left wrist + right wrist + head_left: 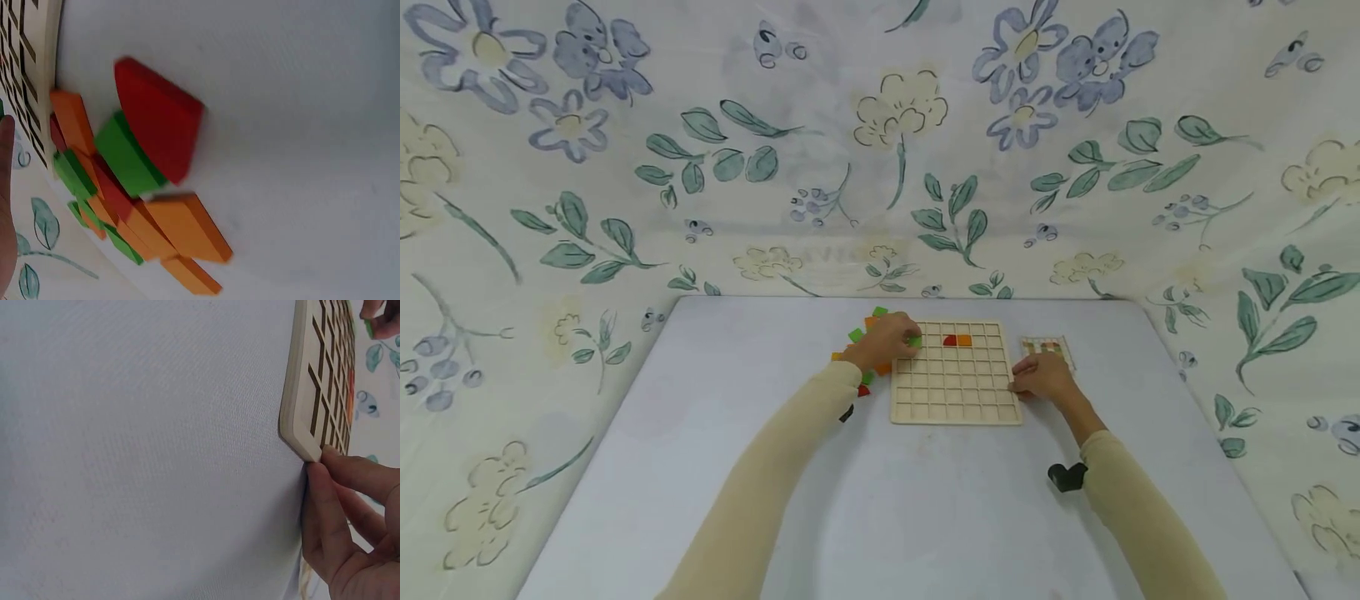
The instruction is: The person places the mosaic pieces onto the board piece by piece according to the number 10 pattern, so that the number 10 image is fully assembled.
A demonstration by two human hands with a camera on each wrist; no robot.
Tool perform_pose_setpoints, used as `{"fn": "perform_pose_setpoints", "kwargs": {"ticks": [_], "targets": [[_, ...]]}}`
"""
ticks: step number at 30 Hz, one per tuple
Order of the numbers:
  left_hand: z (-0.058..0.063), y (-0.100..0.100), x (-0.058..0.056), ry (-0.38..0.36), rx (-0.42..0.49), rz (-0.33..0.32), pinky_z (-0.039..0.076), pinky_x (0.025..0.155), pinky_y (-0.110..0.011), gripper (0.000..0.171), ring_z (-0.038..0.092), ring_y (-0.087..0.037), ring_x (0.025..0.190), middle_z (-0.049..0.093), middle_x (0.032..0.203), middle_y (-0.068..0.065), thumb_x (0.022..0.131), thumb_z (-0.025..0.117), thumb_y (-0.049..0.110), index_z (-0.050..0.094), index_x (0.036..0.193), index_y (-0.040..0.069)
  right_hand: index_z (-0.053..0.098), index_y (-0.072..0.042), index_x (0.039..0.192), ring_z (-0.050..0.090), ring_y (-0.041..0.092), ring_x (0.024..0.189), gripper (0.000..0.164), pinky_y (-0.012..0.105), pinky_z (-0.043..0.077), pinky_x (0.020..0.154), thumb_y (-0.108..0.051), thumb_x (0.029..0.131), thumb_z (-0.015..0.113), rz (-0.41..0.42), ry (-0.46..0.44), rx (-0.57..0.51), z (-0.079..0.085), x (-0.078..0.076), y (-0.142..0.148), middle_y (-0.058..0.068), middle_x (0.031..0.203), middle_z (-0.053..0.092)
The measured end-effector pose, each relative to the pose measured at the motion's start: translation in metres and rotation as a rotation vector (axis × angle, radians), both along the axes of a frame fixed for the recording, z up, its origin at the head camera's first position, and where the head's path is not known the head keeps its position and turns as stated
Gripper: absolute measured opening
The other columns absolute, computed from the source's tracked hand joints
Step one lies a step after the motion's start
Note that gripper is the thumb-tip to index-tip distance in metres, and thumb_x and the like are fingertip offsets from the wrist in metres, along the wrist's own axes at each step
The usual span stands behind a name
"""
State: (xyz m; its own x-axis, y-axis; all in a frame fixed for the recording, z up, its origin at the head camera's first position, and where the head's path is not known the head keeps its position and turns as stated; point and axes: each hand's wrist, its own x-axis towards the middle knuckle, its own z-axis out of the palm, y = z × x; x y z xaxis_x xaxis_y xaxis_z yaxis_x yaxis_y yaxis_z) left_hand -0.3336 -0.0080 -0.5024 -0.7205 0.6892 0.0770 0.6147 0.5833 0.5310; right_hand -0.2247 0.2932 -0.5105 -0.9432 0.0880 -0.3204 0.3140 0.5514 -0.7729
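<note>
A wooden grid board lies on the table, with a red piece and an orange piece side by side in its upper cells. Over its upper left part, my left hand pinches a green tile between thumb and fingers. The right wrist view also shows this green tile in the fingertips. At the board's right side, my right hand holds the edge, thumb and fingers at a corner of the frame in the right wrist view.
Loose green, orange and red pieces lie left of the board, including a red curved-edged piece leaning on a green block. A patterned card lies beyond my right hand. Flowered cloth rises behind the white table.
</note>
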Motion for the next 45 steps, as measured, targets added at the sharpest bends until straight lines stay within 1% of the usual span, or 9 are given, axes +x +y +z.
{"fn": "perform_pose_setpoints", "kwargs": {"ticks": [1, 8, 13, 20, 25, 33, 37, 41, 45], "targets": [[-0.002, 0.004, 0.001, -0.011, 0.004, -0.004, 0.050, 0.087, -0.032, 0.029, 0.059, -0.020, 0.094, 0.065, 0.105, -0.010, 0.085, 0.073, 0.008, 0.070, 0.112, -0.002, 0.065, 0.009, 0.107, 0.067, 0.014, 0.061, 0.033, 0.026, 0.054, 0.058, -0.002, 0.078, 0.078, 0.002, 0.002, -0.006, 0.001, 0.000, -0.001, 0.016, 0.086, 0.071], [-0.010, 0.033, 0.008, 0.043, -0.030, -0.060, 0.049, 0.084, -0.030, 0.022, 0.057, -0.019, 0.091, 0.067, 0.101, -0.008, 0.086, 0.072, 0.010, 0.073, 0.106, 0.001, 0.067, 0.008, 0.106, 0.068, 0.015, 0.061, 0.032, 0.028, 0.054, 0.059, -0.003, 0.078, 0.078, 0.016, 0.016, 0.003, 0.001, -0.002, -0.007, 0.016, 0.087, 0.071], [-0.008, 0.047, 0.015, 0.002, -0.060, -0.012, 0.049, 0.084, -0.030, 0.020, 0.057, -0.019, 0.093, 0.066, 0.102, -0.008, 0.088, 0.069, 0.008, 0.072, 0.107, 0.002, 0.066, 0.008, 0.106, 0.068, 0.015, 0.063, 0.032, 0.028, 0.055, 0.059, -0.003, 0.078, 0.078, 0.016, 0.020, -0.006, -0.002, -0.004, -0.008, 0.016, 0.089, 0.071], [-0.005, 0.047, 0.021, 0.001, -0.038, 0.030, 0.051, 0.086, -0.034, 0.021, 0.061, -0.022, 0.096, 0.067, 0.101, -0.011, 0.089, 0.071, 0.007, 0.073, 0.108, 0.000, 0.066, 0.008, 0.106, 0.069, 0.015, 0.062, 0.032, 0.028, 0.055, 0.059, -0.003, 0.078, 0.079, 0.016, 0.018, -0.020, -0.004, -0.004, -0.009, 0.013, 0.085, 0.071], [-0.009, 0.047, 0.019, 0.021, 0.000, 0.049, 0.051, 0.086, -0.033, 0.019, 0.062, -0.021, 0.095, 0.067, 0.100, -0.009, 0.088, 0.072, 0.009, 0.074, 0.106, 0.002, 0.067, 0.007, 0.105, 0.069, 0.016, 0.062, 0.031, 0.028, 0.055, 0.058, -0.003, 0.078, 0.078, 0.019, 0.025, 0.007, 0.000, -0.004, -0.009, 0.013, 0.083, 0.072], [-0.009, 0.056, 0.018, 0.031, -0.015, 0.030, 0.051, 0.086, -0.033, 0.017, 0.061, -0.022, 0.096, 0.067, 0.099, -0.009, 0.086, 0.074, 0.008, 0.076, 0.101, 0.003, 0.067, 0.006, 0.104, 0.069, 0.015, 0.061, 0.031, 0.027, 0.055, 0.058, -0.003, 0.077, 0.078, 0.006, 0.012, 0.012, 0.001, -0.003, -0.006, 0.013, 0.084, 0.071], [-0.007, 0.062, 0.017, 0.045, -0.059, -0.008, 0.051, 0.082, -0.030, 0.013, 0.060, -0.019, 0.092, 0.066, 0.095, -0.007, 0.087, 0.072, 0.006, 0.078, 0.098, 0.003, 0.067, 0.007, 0.104, 0.069, 0.016, 0.061, 0.031, 0.028, 0.055, 0.058, -0.002, 0.077, 0.078, 0.003, 0.018, 0.007, 0.003, -0.002, -0.004, 0.015, 0.085, 0.071], [-0.003, 0.067, 0.018, 0.023, -0.098, -0.034, 0.050, 0.077, -0.028, 0.008, 0.056, -0.016, 0.085, 0.065, 0.086, -0.006, 0.087, 0.072, 0.004, 0.079, 0.091, 0.004, 0.067, 0.007, 0.104, 0.068, 0.015, 0.061, 0.031, 0.028, 0.055, 0.058, -0.002, 0.077, 0.078, 0.000, 0.010, -0.004, 0.004, -0.002, -0.002, 0.015, 0.086, 0.071], [0.000, 0.068, 0.020, -0.034, -0.121, -0.034, 0.050, 0.086, -0.031, 0.014, 0.059, -0.019, 0.095, 0.066, 0.099, -0.007, 0.087, 0.072, 0.004, 0.076, 0.100, 0.003, 0.066, 0.007, 0.104, 0.068, 0.015, 0.062, 0.031, 0.027, 0.055, 0.058, -0.003, 0.078, 0.078, -0.001, 0.002, -0.001, 0.002, 0.000, 0.002, 0.014, 0.086, 0.071]]}}
